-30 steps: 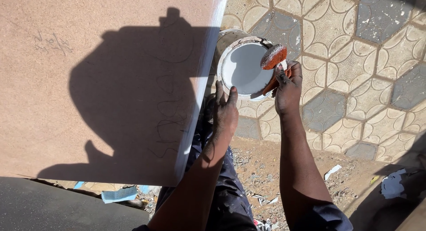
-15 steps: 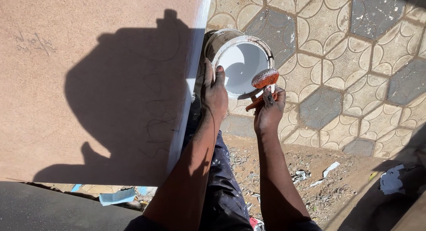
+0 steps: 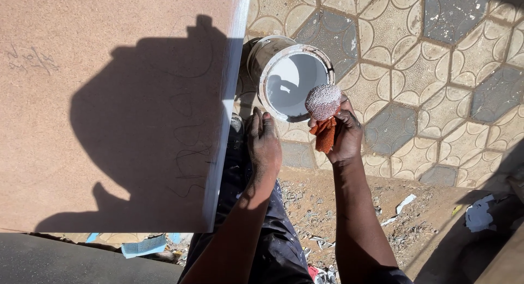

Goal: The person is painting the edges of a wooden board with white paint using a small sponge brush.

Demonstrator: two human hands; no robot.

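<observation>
The bucket (image 3: 292, 79) just beyond the fingers (image 3: 344, 116) is showing white inside, its rim smeared white and grey. The cloth (image 3: 325, 132) between the fingers is glowing rusty orange, and its balled tip (image 3: 323, 101) is carrying a speckled white coat. The board (image 3: 109, 98) off to the left of the fingers is lying plain tan-pink with a white-painted edge. The paving (image 3: 415, 60) is running in beige and grey hexagons, each beige one stamped with a petal pattern.
</observation>
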